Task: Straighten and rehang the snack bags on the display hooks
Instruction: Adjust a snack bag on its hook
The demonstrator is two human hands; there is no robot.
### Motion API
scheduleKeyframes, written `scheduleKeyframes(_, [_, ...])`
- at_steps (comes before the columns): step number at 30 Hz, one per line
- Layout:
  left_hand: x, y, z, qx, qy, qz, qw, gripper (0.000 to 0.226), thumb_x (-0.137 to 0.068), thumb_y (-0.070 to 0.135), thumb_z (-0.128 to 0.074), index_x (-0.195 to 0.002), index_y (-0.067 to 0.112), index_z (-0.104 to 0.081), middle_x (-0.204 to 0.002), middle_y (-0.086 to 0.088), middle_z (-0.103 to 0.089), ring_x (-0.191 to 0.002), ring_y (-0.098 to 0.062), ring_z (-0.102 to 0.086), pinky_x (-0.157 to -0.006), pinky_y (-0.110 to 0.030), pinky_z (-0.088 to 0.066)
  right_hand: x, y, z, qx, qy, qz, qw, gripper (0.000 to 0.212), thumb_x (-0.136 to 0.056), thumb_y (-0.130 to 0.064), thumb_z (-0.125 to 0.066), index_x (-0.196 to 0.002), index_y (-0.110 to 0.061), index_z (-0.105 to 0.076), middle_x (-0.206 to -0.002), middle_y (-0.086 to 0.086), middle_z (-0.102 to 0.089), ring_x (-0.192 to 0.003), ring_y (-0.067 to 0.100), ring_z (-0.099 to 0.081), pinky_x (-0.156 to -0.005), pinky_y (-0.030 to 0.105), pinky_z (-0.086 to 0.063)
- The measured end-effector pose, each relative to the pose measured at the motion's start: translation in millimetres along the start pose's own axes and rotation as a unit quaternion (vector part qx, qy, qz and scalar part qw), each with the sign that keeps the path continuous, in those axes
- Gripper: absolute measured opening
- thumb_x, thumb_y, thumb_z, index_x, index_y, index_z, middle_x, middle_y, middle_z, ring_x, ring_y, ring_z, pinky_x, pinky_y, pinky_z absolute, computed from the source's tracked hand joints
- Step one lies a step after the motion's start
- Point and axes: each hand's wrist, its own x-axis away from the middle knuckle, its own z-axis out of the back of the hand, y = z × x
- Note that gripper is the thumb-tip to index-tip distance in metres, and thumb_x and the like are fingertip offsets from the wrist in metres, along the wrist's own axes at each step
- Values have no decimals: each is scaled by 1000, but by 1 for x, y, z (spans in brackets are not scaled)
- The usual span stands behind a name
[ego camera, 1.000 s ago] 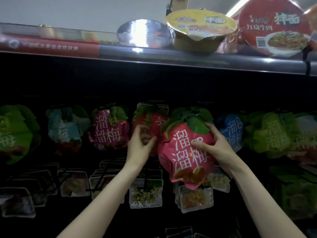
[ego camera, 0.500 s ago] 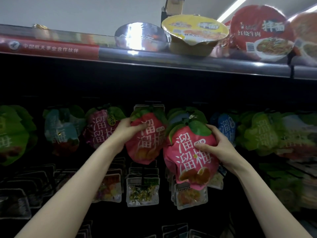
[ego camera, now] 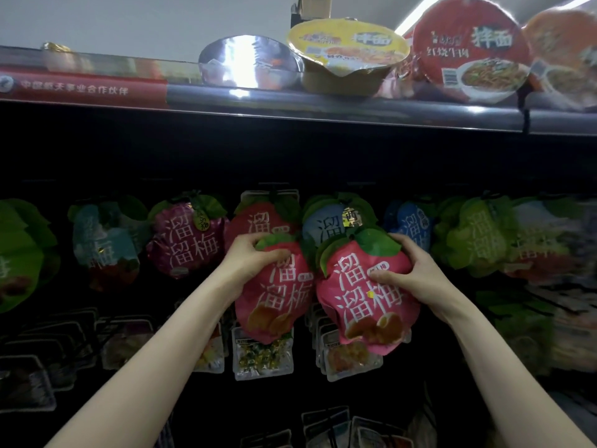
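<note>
Two pink plum-shaped snack bags are held in front of the hook row, one in each hand. The left pink bag (ego camera: 274, 292) is gripped near its green leaf top by the left hand (ego camera: 250, 257), whose fingers are curled over the upper edge. The right pink bag (ego camera: 365, 295) is clasped by the right hand (ego camera: 416, 273), with the thumb pressed on the printed front and the fingers wrapped behind the right side. The two bags are touching side by side; whether either is on a hook cannot be told.

Behind them, bags are seen hanging along the dark hook row: a magenta bag (ego camera: 187, 240), another pink bag (ego camera: 258, 218) partly covered by the left hand, a pale blue bag (ego camera: 326, 224) overlapped by the held pair, a darker blue bag (ego camera: 413, 224) half hidden by the right hand, a teal bag (ego camera: 103, 244), and green bags at the far left (ego camera: 19, 257) and at the right (ego camera: 475, 237). The right end of the row is blurred and cannot be counted.

Below, small clear pouches (ego camera: 261, 357) are hung in rows, and their tops are blocked by the held bags.

On the upper shelf (ego camera: 323, 105), four noodle bowls are counted: a silver-lidded bowl (ego camera: 248, 63), a yellow-lidded bowl (ego camera: 345, 56), a red bowl (ego camera: 471, 50) tipped on edge, and an orange one (ego camera: 565, 56) cut off at the frame
</note>
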Motion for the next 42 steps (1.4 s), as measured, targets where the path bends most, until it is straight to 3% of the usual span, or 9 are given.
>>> scheduleKeyframes(3, [1,-5,-2,-37,10,16,999,19,-75,6,-74,-88,18,-67,-81,0,-66,-76,-12,-63,-63,-18,-50,-1,-3,2,41,-12,1,999,67,-66,-12,-81,-119,-30,-44,-102,-3,-63,-74,6,-69,-57,17,-53])
scheduleKeyframes(6, [2,-1,4,-6,1,27,1000,18,-75,12,-76,-90,17,-67,-79,-5,-69,-69,-16,-68,-56,-22,-53,-1,-4,5,61,-20,3,998,66,-65,-17,-82,-116,-33,-45,-102,-4,-64,-78,10,-70,-61,21,-55])
scheduleKeyframes(9, [4,2,8,14,-10,22,1000,11,-75,17,-75,-84,18,-67,-71,-1,-69,-57,-9,-67,-50,-19,-52,-1,-4,5,51,-13,3,999,64,-65,-17,-82,-115,-34,-45,-102,-4,-64,-77,9,-70,-60,21,-55])
scheduleKeyframes(16, [-6,13,3,-10,-20,-11,1000,13,-79,9,-70,-82,21,-72,-82,5,-69,-66,-7,-67,-56,-17,-53,-3,-12,12,55,-9,19,998,68,-65,-17,-82,-119,-34,-44,-103,-3,-64,-78,10,-70,-61,22,-55])
scheduleKeyframes(21, [-15,25,-18,-35,-37,-22,998,9,-78,13,-73,-81,21,-71,-74,-1,-70,-64,-11,-68,-55,-18,-53,-3,-17,26,106,-11,34,994,71,-66,-17,-83,-124,-31,-43,-106,-3,-62,-82,11,-69,-64,22,-56])
scheduleKeyframes(26, [-16,17,-56,-161,-57,-60,984,7,-81,20,-70,-82,13,-72,-82,2,-68,-81,-14,-64,-75,-27,-53,-1,-18,39,141,4,44,989,70,-65,-18,-83,-121,-32,-43,-104,-4,-62,-81,11,-69,-65,23,-57])
scheduleKeyframes(30, [-17,9,-70,-100,-39,-35,994,8,-86,20,-65,-86,12,-68,-89,-4,-65,-88,-20,-63,-83,-34,-52,1,-23,48,143,30,46,988,69,-66,-19,-82,-121,-32,-42,-100,-8,-62,-77,9,-69,-60,20,-55])
scheduleKeyframes(35, [-28,20,-58,-71,1,-95,993,4,-87,20,-63,-84,20,-66,-81,7,-63,-79,-11,-62,-73,-24,-51,1,-27,55,219,60,60,972,71,-66,-24,-83,-122,-33,-41,-97,-13,-59,-79,5,-65,-61,16,-53])
scheduleKeyframes(42, [-55,42,-74,-104,62,-202,972,11,-86,20,-65,-92,13,-70,-86,5,-62,-85,-12,-59,-76,-28,-48,-1,-38,59,352,88,94,927,77,-65,-37,-82,-129,-31,-40,-105,-9,-59,-91,13,-63,-82,39,-54])
